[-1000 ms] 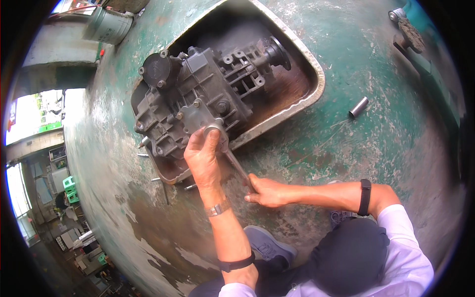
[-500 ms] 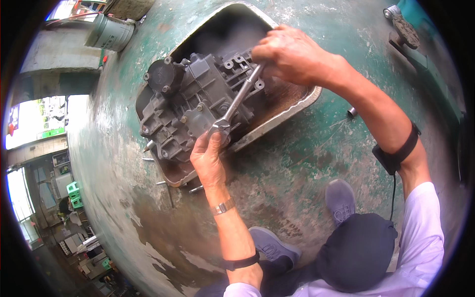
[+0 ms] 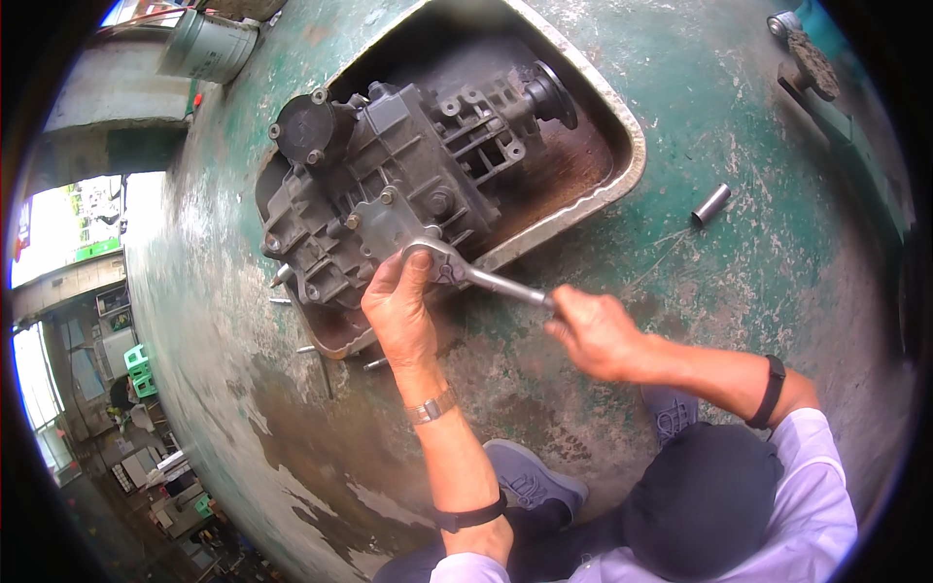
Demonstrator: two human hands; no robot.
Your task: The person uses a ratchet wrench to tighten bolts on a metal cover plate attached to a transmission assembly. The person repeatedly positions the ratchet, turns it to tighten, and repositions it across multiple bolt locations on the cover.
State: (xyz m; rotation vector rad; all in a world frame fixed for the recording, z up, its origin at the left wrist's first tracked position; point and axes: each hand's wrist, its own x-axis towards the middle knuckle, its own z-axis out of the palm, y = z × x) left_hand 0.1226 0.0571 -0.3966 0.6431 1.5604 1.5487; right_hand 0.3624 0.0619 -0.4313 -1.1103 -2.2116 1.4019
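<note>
A grey metal gearbox [image 3: 403, 160] lies in a metal tray, whose worn rim [image 3: 583, 212] shows on the right. Across the gearbox's near side reaches a silver ratchet wrench [image 3: 501, 283]. My left hand [image 3: 400, 321] is closed at the ratchet's head, thumb on top, beside a flat plate with bolt heads [image 3: 388, 195]. What sits under the ratchet head is hidden. My right hand [image 3: 604, 335] is wrapped round the end of the handle, outside the tray and over the floor.
A metal tube [image 3: 711, 204] lies on the green floor right of the tray. Thin rods [image 3: 321, 361] stick out near its near-left corner. A bucket [image 3: 206, 49] stands far left, and green equipment [image 3: 846, 136] runs along the right.
My right hand has swung the ratchet handle from above the gearbox down towards me, to the right. The left hand stays at the ratchet's head. The gearbox's flanged end now shows.
</note>
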